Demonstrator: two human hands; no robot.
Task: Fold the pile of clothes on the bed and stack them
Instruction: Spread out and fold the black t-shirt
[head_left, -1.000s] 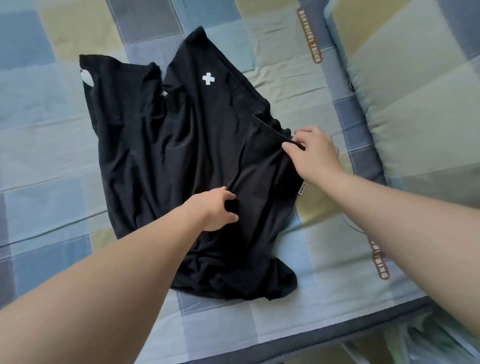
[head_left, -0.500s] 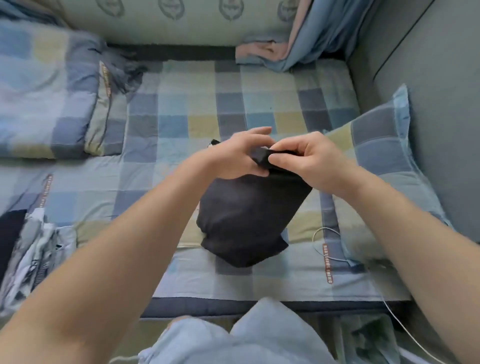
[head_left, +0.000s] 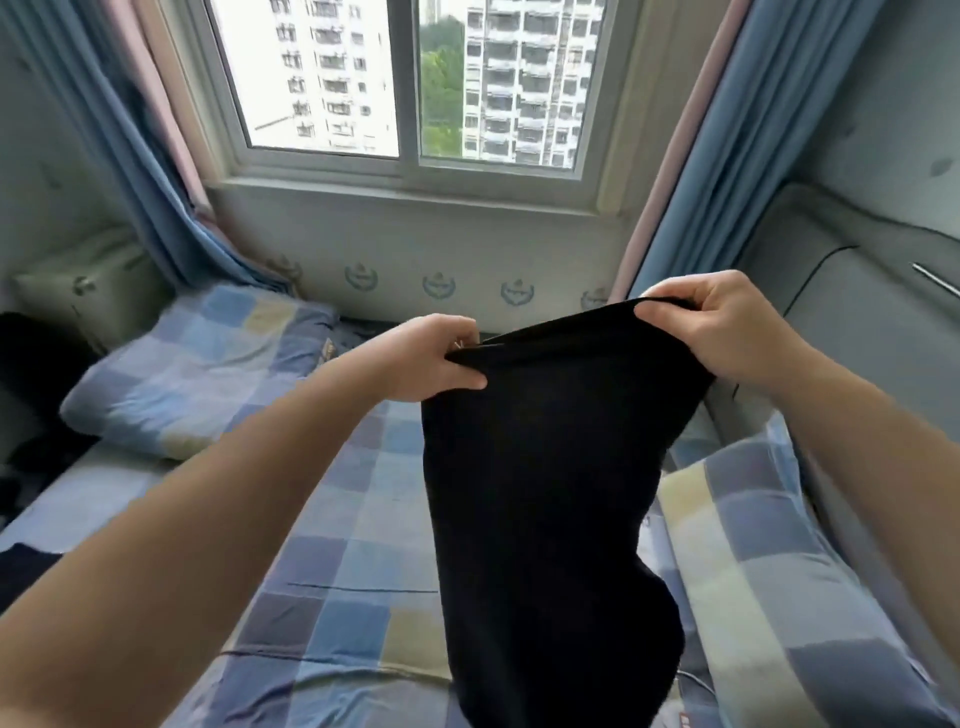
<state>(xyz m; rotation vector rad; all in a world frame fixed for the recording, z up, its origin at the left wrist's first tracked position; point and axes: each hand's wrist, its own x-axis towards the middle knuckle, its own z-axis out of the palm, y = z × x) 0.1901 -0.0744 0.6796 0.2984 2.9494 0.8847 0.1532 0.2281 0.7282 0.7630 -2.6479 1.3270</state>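
While left hand and right hand pinch its top edge, black garment hangs, long axis vertical.

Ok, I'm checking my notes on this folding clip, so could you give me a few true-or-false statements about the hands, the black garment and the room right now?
1. The left hand and right hand both pinch the top edge of the black garment. True.
2. The garment lies flat on the bed. False: it hangs down from the hands.
3. A checked pillow lies right of the garment. True.
4. The blue curtains cover the window. False: they hang at its sides.
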